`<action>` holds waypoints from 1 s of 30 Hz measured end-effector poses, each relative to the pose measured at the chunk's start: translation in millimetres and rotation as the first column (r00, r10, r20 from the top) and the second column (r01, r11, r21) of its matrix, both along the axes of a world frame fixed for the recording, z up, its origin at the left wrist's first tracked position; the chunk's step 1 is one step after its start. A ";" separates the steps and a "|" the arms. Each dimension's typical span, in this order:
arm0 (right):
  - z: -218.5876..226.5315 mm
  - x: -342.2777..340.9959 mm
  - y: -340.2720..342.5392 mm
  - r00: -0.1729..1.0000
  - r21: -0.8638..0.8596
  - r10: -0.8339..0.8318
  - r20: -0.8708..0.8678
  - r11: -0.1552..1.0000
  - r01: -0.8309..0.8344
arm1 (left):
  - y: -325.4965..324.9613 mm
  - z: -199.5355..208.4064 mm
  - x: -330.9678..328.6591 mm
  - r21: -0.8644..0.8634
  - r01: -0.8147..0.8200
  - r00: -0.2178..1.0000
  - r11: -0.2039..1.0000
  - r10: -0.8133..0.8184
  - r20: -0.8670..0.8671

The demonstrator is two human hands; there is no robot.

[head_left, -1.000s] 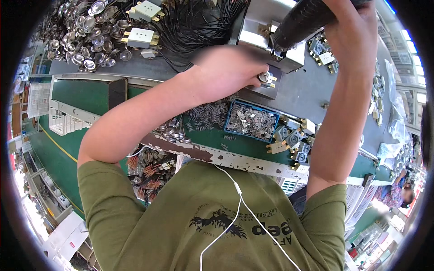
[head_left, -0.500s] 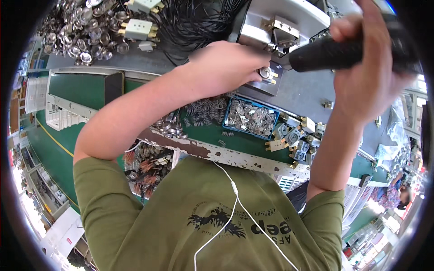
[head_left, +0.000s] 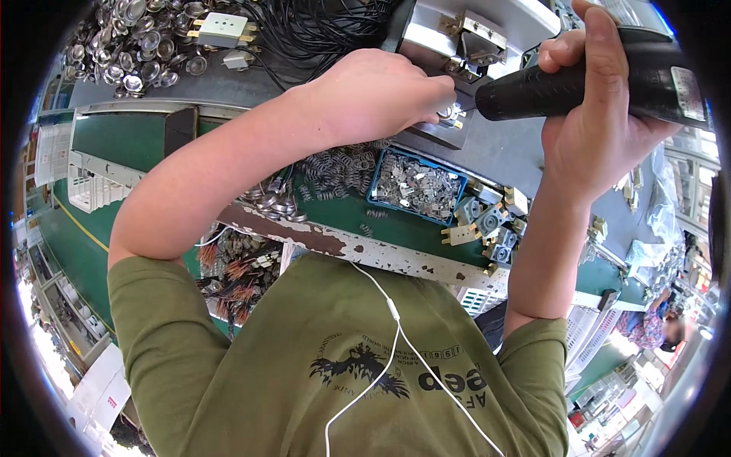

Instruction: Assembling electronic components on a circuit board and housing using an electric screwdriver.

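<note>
Head view: bare benchtop (head_left: pixel 499 156) lies between the hands (head_left: pixel 381 95) (head_left: pixel 605 133).

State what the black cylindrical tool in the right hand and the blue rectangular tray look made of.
Black cylindrical tool: probably semi-matte plastic, judging by ridged tip. Blue rectangular tray: likely smooth plastic, from its evenly coloured rim; painted metal possible.

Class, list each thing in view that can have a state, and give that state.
Left hand: curled, fingertips at the small part
Small part: partly hidden
Right hand: gripping the black tool
Black tool: held up
Blue tray: filled with small metal pieces
Metal cups: heaped
Springs: loose, piled
Black cables: bunched
Bench rail: paint chipped
</note>
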State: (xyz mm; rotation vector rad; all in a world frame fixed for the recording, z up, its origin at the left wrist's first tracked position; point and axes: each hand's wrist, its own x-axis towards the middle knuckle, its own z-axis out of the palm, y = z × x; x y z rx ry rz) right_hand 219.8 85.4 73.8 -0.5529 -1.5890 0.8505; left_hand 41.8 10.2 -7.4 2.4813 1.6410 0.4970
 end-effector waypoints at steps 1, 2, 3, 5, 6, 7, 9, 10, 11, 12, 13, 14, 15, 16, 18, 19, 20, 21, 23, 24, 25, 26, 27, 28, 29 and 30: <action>-0.7 -3.4 -1.2 1.000 -0.001 0.004 0.001 1.000 -0.004 | -0.1 -0.1 -0.4 0.003 0.008 1.000 1.000 -0.008 0.000; -1.7 -9.0 -4.0 0.999 -0.002 -0.034 0.002 0.999 0.034 | -0.2 -0.4 -0.5 0.001 0.004 1.000 1.000 -0.004 0.002; -2.9 -12.4 -5.7 0.997 -0.003 -0.071 0.003 0.997 0.071 | -0.3 -0.9 -0.4 -0.008 0.006 1.000 1.000 -0.006 0.002; -5.5 -13.7 -6.6 0.999 0.007 -0.050 0.009 0.999 0.050 | 0.3 -1.0 -1.4 -0.020 -0.001 1.000 1.000 0.001 0.007; -7.3 -14.6 -6.8 0.999 0.019 -0.035 0.012 0.999 0.035 | 1.5 -1.5 -2.3 -0.017 0.006 1.000 1.000 -0.006 0.003; -9.5 -12.9 -10.3 0.999 0.006 -0.033 0.024 0.999 0.033 | 0.0 -2.1 0.2 -0.024 0.018 1.000 1.000 -0.018 0.005; -16.5 -6.4 -2.9 0.999 -0.017 -0.031 0.035 0.999 0.031 | 5.6 -1.1 -3.0 -0.018 0.021 0.999 1.000 -0.020 0.038; -18.4 -6.2 6.2 0.999 -0.026 -0.030 0.036 0.999 0.031 | 9.7 -1.4 -7.4 0.017 0.031 0.997 0.999 -0.032 0.076; -21.8 -2.5 4.0 0.999 -0.034 -0.029 0.037 0.999 0.030 | 7.9 -3.6 -6.0 0.024 0.014 0.998 1.000 -0.015 0.056; -24.1 -2.1 2.0 0.999 -0.040 -0.029 0.037 0.999 0.031 | 4.8 -5.2 -4.9 0.016 0.013 0.998 1.000 -0.014 0.062; -23.1 -4.0 3.4 0.999 -0.036 -0.032 0.029 0.999 0.033 | 5.1 -2.2 -3.7 -0.035 0.034 0.999 0.999 -0.033 0.031; -21.8 -5.0 6.2 0.999 -0.031 -0.035 0.022 0.999 0.035 | 5.8 0.7 -2.8 -0.085 0.053 0.999 0.995 -0.054 0.000; -20.1 -7.0 6.8 0.999 -0.025 -0.039 0.014 0.999 0.039 | 6.6 2.2 -2.4 -0.081 0.056 0.998 0.995 -0.056 -0.001; -19.1 -9.8 2.4 0.999 -0.024 -0.042 0.007 0.999 0.042 | 4.8 2.1 -2.4 -0.091 0.051 0.999 0.995 -0.051 0.003; -18.9 -14.3 -1.0 0.999 -0.022 -0.052 -0.008 0.998 0.052 | 4.0 1.6 -3.6 -0.102 0.051 0.999 0.993 -0.050 0.006; -19.9 -15.3 -4.0 0.998 -0.025 -0.060 -0.011 0.998 0.059 | 3.1 2.3 -2.3 -0.096 0.047 0.999 0.994 -0.046 0.006; -22.1 -14.6 -2.8 0.998 -0.029 -0.068 -0.014 0.997 0.068 | 2.2 2.6 -1.2 -0.090 0.043 0.999 0.995 -0.043 0.007; -23.6 -10.8 -2.0 0.997 -0.033 -0.076 -0.016 0.997 0.076 | 2.4 3.4 -2.7 -0.097 0.051 0.999 0.994 -0.050 0.010; -27.2 -3.5 1.4 0.996 -0.046 -0.089 -0.028 0.995 0.088 | 2.8 15.1 -6.4 -0.151 0.125 0.992 0.981 -0.120 0.040; -29.6 -2.5 0.4 0.995 -0.053 -0.095 -0.034 0.994 0.093 | 1.5 12.0 -6.3 -0.160 0.129 0.991 0.979 -0.124 0.040; -31.1 -2.6 0.7 0.994 -0.058 -0.101 -0.044 0.993 0.098 | 1.3 12.1 -6.8 -0.114 0.132 0.991 0.985 -0.129 0.035; -33.1 -1.2 2.7 0.993 -0.064 -0.106 -0.055 0.993 0.103 | 0.5 12.4 -6.8 -0.068 0.134 0.991 0.989 -0.132 0.029; -36.1 0.9 6.4 0.992 -0.070 -0.110 -0.066 0.992 0.106 | -1.2 12.9 -7.2 -0.118 0.106 0.993 0.987 -0.112 -0.044; -41.1 1.6 16.1 0.991 -0.077 -0.113 -0.078 0.991 0.107 | -2.6 11.0 -8.5 -0.126 0.105 0.992 0.986 -0.112 -0.050; -40.5 7.5 22.1 0.988 -0.074 -0.132 -0.080 0.989 0.126 | 0.2 7.9 -7.2 -0.041 0.115 0.991 0.993 -0.117 -0.057; -39.5 28.9 37.6 0.985 -0.071 -0.151 -0.081 0.987 0.145 | 2.4 4.3 -5.3 0.045 0.123 0.991 0.991 -0.121 -0.062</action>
